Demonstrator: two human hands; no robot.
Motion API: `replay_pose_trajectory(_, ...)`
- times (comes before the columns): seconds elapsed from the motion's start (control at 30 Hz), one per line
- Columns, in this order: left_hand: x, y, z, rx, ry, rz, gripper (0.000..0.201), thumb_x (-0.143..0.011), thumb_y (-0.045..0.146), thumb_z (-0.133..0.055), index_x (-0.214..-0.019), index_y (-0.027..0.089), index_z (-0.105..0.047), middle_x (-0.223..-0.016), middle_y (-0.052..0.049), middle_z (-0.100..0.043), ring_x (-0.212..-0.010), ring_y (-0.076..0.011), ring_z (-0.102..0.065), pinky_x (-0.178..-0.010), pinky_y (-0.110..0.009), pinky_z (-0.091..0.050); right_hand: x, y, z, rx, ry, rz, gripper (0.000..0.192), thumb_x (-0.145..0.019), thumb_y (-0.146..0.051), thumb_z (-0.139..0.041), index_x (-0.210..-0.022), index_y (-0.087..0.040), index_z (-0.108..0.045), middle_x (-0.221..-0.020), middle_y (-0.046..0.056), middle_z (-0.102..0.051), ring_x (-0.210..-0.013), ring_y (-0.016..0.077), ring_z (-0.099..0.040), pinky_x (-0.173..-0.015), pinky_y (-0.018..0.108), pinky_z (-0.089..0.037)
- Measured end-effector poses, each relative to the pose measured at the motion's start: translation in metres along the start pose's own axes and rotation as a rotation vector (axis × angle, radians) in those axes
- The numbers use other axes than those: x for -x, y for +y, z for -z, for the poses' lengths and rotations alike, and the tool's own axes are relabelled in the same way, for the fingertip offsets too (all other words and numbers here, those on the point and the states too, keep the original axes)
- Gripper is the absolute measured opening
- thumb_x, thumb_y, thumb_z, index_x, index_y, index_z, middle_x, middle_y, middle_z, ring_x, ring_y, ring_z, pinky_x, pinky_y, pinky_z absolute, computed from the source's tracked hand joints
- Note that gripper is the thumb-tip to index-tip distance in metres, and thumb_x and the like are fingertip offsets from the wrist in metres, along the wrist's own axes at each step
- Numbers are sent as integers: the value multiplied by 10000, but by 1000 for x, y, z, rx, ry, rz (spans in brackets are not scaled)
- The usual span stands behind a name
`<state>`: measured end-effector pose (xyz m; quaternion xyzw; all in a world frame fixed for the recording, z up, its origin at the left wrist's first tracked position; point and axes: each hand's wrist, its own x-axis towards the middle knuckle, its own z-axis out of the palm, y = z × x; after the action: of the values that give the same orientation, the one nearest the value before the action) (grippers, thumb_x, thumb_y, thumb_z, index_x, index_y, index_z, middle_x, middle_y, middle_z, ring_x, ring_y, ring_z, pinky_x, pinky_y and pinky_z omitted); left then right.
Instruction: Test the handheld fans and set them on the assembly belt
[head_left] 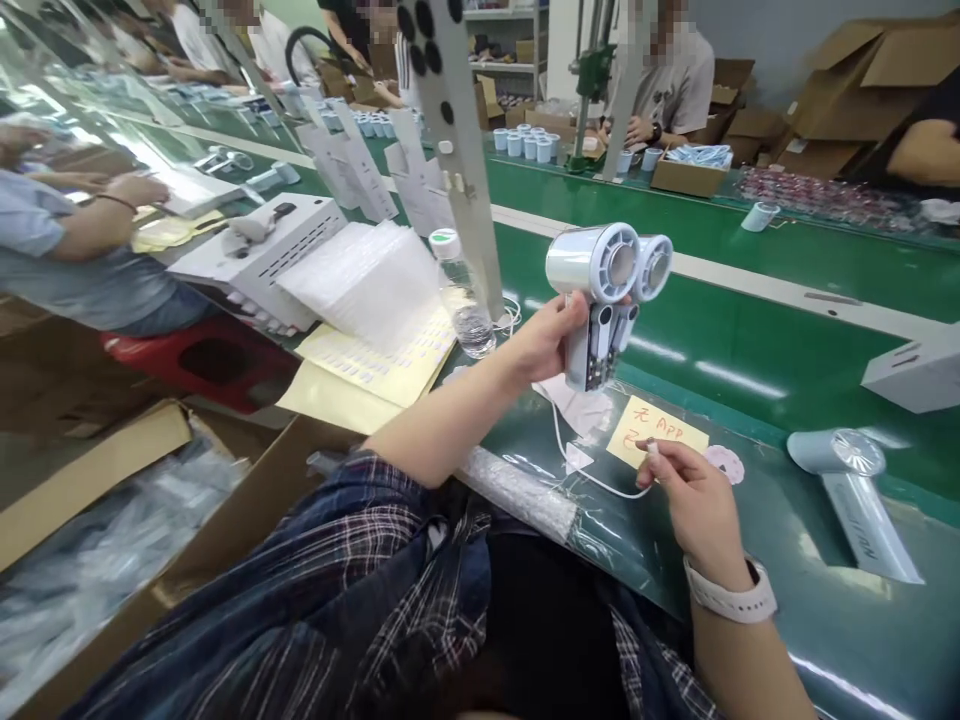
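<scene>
Raised over the bench, my left hand (pixel 559 335) is closed around the handles of two pale blue, hair-dryer-shaped handheld fans (pixel 589 262) held side by side. Their round grilles point to the right, and parts show along the open handles. Lower down, my right hand (pixel 701 505) pinches the end of a white charging cable (pixel 600 487), apart from the fans. The cable loops left across the bench. Beneath it lie a yellow note (pixel 645 425) with red handwriting and a pink scalloped piece (pixel 725 464). Another handheld fan (pixel 862 510) lies to the right.
A water bottle (pixel 469 310), foam sheets (pixel 367 280) and yellow label sheets (pixel 375 365) stand to the left by a metal post (pixel 465 150). Bubble wrap (pixel 525 490) lies at the bench edge. A green conveyor (pixel 720 330) runs beyond; co-workers sit along it.
</scene>
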<state>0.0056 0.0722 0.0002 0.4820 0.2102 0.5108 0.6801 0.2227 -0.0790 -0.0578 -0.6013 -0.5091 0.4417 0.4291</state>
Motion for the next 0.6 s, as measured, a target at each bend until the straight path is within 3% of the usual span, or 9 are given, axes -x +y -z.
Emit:
replay_pose_trajectory(0.07,31,2,-12,149,26,-5,873,-618,954,-802,-1015,182,-706,-1164,-136,-772,-1318,-364,-694,-1013,-440,-617,8,-13,-11,-36,-18,28,538,-838,-766,-749,-820,-229,-742,-592,23,-657,-683,241,-690,-744,385,-574)
replay_pose_trajectory(0.17,50,-7,-24,284,59,16,898,-583,1029,-730,-896,193,-631,-1231,-151,-757,-1414,-396,-628,-1044,-484,-617,19,-34,-35,-30,-122,67,495,-875,-705,-773,-788,-219,-747,-594,16,-657,-597,193,-640,-637,329,-526)
replay_pose_trajectory(0.27,50,-18,-26,344,35,54,897,-532,1031,-756,-784,194,-554,-1302,-151,-742,-1368,-369,-658,-996,-440,-633,24,-44,-55,-7,-164,110,496,-910,-670,-767,-736,-207,-730,-595,14,-656,-560,163,-612,-584,297,-479)
replay_pose_trajectory(0.4,50,-23,-24,365,17,87,930,-455,1043,-768,-732,185,-543,-1308,-130,-750,-1240,-326,-718,-926,-399,-639,28,-42,-66,-105,-113,139,470,-926,-630,-789,-752,-198,-724,-610,9,-654,-578,159,-635,-592,284,-509)
replay_pose_trajectory(0.6,55,-32,-26,323,64,3,905,-478,1042,-762,-729,187,-600,-1175,-155,-772,-1340,-362,-668,-999,-440,-612,35,-37,-80,-365,-22,90,416,-996,-553,-747,-781,-214,-642,-542,-63,-514,-447,114,-520,-477,246,-413)
